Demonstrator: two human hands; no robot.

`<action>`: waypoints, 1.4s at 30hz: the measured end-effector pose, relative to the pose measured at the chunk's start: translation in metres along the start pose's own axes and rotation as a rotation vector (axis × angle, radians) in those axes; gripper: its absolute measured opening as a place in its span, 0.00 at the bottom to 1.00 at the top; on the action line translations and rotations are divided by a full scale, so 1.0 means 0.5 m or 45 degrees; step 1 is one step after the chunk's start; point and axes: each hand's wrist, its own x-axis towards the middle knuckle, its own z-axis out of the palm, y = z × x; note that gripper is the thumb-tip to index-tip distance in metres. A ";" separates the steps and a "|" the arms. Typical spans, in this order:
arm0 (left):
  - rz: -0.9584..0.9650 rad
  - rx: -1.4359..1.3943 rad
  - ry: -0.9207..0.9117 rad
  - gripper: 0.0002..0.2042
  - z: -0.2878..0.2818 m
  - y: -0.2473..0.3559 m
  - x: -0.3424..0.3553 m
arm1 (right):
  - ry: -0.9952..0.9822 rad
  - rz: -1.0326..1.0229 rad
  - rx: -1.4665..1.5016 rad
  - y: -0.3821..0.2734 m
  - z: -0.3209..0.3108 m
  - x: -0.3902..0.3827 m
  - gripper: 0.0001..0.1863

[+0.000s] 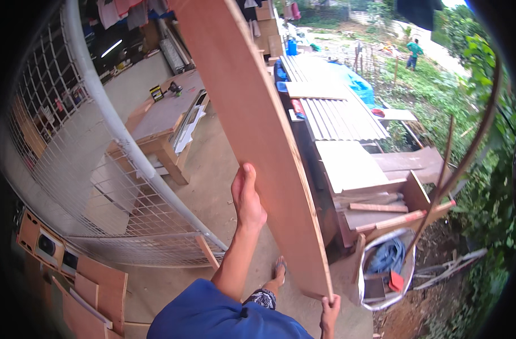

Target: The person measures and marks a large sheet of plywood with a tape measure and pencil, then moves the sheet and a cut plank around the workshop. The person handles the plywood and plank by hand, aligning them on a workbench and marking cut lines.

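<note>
A long, wide plywood board [258, 130] runs from the top of the view down to my right side, tilted with its far end rising out of the picture. My left hand [248, 198] grips its left edge near the middle, the thumb lying on the broad face and the other fingers hidden behind. At the near lower corner my right hand [329, 311] is closed round the board's end. The pale layered edge of the plywood faces right.
A metal mesh gate [116, 130] stands at the left, with a workbench [167, 110] beyond it. On the right are corrugated sheets [340, 118], a wooden box of offcuts [376, 206] and a white sack [407, 282]. Plywood pieces [108, 288] lean lower left. A person [414, 53] stands far off.
</note>
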 end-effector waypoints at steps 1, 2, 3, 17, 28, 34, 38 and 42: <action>0.003 -0.021 0.052 0.27 -0.024 -0.014 0.064 | 0.011 -0.109 0.101 -0.034 0.016 0.032 0.19; 0.010 -0.045 0.106 0.28 -0.055 -0.029 0.132 | 0.045 -0.151 0.162 -0.083 0.036 0.070 0.19; 0.010 -0.065 0.161 0.29 -0.095 -0.044 0.200 | 0.077 -0.174 0.239 -0.139 0.064 0.100 0.19; -0.014 -0.308 0.870 0.31 -0.765 -0.238 0.884 | 0.007 -0.671 -0.768 -0.831 0.638 0.655 0.29; 0.221 0.104 1.286 0.28 -1.028 -0.319 1.502 | -0.242 -0.594 -0.133 -0.870 1.354 1.332 0.22; 0.112 0.558 1.450 0.30 -1.224 -0.298 1.903 | -0.347 -0.505 -0.233 -1.055 1.788 1.537 0.18; 0.051 0.677 1.477 0.33 -1.397 -0.298 2.087 | -0.529 -0.373 -0.243 -1.079 2.044 1.644 0.18; 0.051 0.681 1.492 0.35 -1.662 -0.304 2.245 | -0.609 -0.319 -0.266 -1.027 2.324 1.736 0.17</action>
